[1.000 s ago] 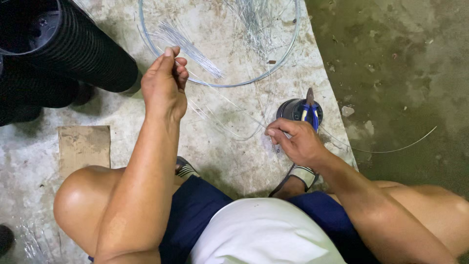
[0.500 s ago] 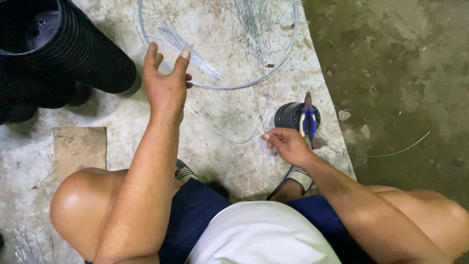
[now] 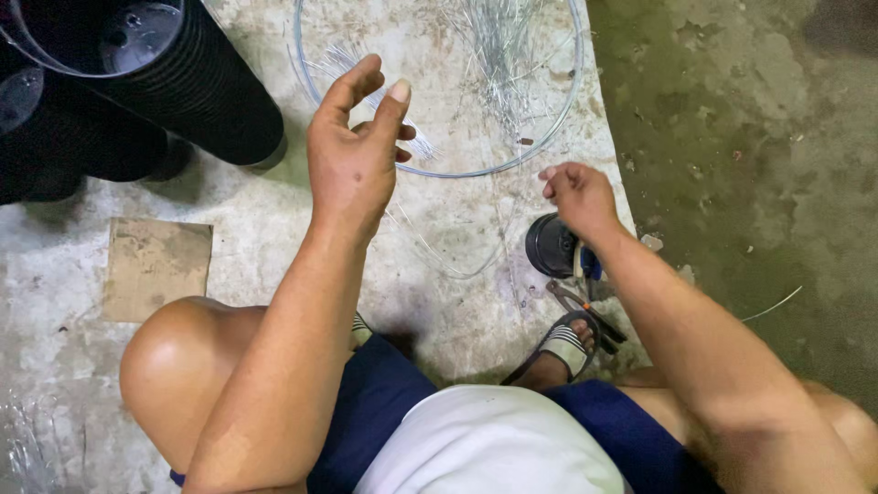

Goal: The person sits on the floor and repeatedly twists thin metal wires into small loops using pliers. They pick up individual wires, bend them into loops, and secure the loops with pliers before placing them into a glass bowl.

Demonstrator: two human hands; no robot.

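1. Head view looked straight down on a seated person over a rough concrete floor (image 3: 110, 210); I saw both bare hands raised above it.
2. I found the left hand (image 3: 352, 151) lifted with fingers curled loosely and the thumb apart – released, gripping nothing I could make out. It hovered over the near edge of a large ring of clear tubing (image 3: 558, 110) lying flat on the floor.
3. Inside that ring lay a loose bundle of thin silvery wire strands (image 3: 498, 46), and a smaller tuft (image 3: 343, 59) showed just past the left fingertips.
4. I saw the right hand (image 3: 576, 194) with fingertips pinched together, near the ring's lower right arc. Whether a strand sat between those fingertips I could not tell – anything there was too fine to see.
5. Just below the right hand stood a small black round container (image 3: 551, 245), and beside it, partly under the forearm, lay pliers with blue handles (image 3: 585, 297).
6. Black corrugated pots (image 3: 197, 87) lay stacked at the upper left, well apart from both hands.
7. A flat scrap of cardboard (image 3: 155, 265) lay by the left knee, and a striped sandal (image 3: 565, 346) showed near the pliers.
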